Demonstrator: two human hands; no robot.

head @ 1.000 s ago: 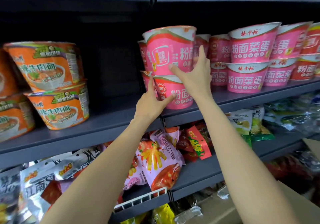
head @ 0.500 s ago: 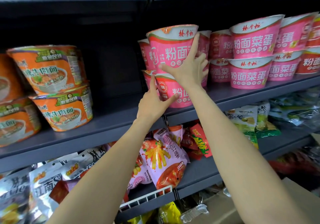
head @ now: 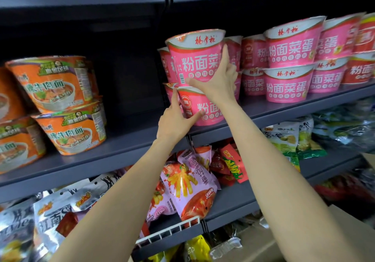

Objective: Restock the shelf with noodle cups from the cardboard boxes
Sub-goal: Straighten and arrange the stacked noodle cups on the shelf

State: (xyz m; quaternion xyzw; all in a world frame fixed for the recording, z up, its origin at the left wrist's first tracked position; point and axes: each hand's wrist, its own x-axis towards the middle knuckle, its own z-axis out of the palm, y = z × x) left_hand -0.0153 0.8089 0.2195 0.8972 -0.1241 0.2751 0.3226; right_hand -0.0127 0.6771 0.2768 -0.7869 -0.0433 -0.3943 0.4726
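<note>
On the grey middle shelf point(head: 125, 140), the upper pink noodle cup point(head: 194, 57) sits stacked on the lower pink noodle cup point(head: 199, 107), at the left end of a pink row. Both look light and thin-walled, likely easy to dent or tip, so the flaring side walls seem the safest hold. The right hand point(head: 220, 81) clasps the upper cup's right side with spread, curved fingers, while the left hand point(head: 175, 119) pinches the lower cup between thumb and forefinger.

A pink top cup point(head: 195, 58), white-lidded with red script, sits slightly tilted on a matching bottom cup point(head: 204, 107) at the grey shelf point(head: 125, 140) edge, more pink cups point(head: 288, 59) stacked beside.
</note>
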